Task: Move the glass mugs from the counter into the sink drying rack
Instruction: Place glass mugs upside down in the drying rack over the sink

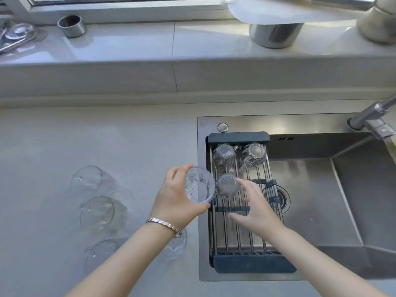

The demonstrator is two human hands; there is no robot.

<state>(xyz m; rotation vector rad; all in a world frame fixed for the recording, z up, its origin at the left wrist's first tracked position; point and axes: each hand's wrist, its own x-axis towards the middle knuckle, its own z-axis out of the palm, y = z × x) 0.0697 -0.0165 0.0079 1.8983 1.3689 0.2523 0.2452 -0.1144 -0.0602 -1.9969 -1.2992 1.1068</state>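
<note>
My left hand [173,196] grips a clear glass mug [199,185] just left of the drying rack [242,262], its mouth turned toward me. My right hand [255,209] hovers over the rack's bars with fingers spread, its fingertips beside an upturned mug [226,185]. Two more upturned mugs [224,154] [254,153] stand at the rack's far end. Three glass mugs [92,179] [99,213] [100,254] wait in a column on the counter [42,146] to the left. Another glass [179,245] shows partly under my left wrist.
The steel sink [353,200] lies right of the rack, with a faucet [372,116] at its far right corner. On the window ledge stand a small metal cup [71,25] and a steel pot [275,34]. More glassware [18,34] sits at the far left.
</note>
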